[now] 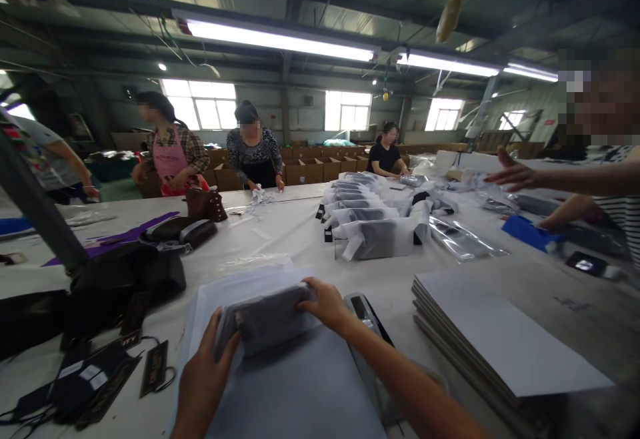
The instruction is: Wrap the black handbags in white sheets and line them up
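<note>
A dark, flat-sided pouch-like item in a thin translucent wrapper [275,320] is held between my two hands above the table. My left hand [207,365] grips its left end, thumb in front and fingers behind. At the upper right corner, my right hand [327,305] pinches the wrapped item between thumb and fingers. Beneath it lies a stack of large translucent plastic sheets or bags [310,389]. Just right of the stack, partly hidden by my right forearm, is a grey device with a small display [361,307].
Several wrapped items [380,235] stand in a row ahead. White boards [500,332] are stacked at right. Black bags [130,272] and black hang tags [154,367] lie at left. A person's hand [515,175] reaches in from the right; other people stand across the table.
</note>
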`<state>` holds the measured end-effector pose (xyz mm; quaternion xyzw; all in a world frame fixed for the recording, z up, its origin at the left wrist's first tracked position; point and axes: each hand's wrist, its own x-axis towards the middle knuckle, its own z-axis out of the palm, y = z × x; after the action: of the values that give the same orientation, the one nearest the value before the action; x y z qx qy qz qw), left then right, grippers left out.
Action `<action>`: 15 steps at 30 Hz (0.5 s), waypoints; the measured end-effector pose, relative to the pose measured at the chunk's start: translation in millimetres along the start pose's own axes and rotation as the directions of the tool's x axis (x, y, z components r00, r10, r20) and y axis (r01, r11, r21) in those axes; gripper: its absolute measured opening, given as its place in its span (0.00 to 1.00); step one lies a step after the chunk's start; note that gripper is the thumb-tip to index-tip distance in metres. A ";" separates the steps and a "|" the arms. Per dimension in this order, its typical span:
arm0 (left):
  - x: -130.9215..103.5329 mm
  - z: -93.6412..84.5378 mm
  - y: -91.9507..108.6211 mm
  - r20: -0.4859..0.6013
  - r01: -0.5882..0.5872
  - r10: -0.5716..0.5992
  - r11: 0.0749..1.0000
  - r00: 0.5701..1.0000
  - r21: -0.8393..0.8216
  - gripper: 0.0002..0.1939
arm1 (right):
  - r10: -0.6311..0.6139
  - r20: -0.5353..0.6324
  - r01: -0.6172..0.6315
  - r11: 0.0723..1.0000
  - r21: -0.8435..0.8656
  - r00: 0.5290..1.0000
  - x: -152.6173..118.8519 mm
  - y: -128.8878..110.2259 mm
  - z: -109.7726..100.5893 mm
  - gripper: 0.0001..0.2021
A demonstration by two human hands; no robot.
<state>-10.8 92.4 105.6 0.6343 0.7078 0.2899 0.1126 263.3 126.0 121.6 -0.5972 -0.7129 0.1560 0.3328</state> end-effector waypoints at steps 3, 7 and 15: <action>6.2 -4.6 19.4 -0.016 0.032 -0.032 0.999 0.999 0.009 0.31 | 0.009 -0.043 -0.011 1.000 -0.027 0.999 8.9 0.8 -17.0 0.22; 27.3 1.9 67.3 -0.003 -0.081 0.081 0.991 0.997 -0.104 0.31 | 0.008 -0.111 -0.017 0.997 -0.074 0.994 24.1 21.3 -64.3 0.23; 73.0 92.6 204.9 0.151 -0.335 0.456 0.807 0.877 -0.486 0.29 | 0.134 -0.224 -0.183 0.959 -0.215 0.965 41.1 118.7 -199.5 0.23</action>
<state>196.2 193.0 159.4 0.7582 0.4521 0.3750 0.2831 481.2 158.6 205.4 -0.7007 -0.6372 0.0342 0.3189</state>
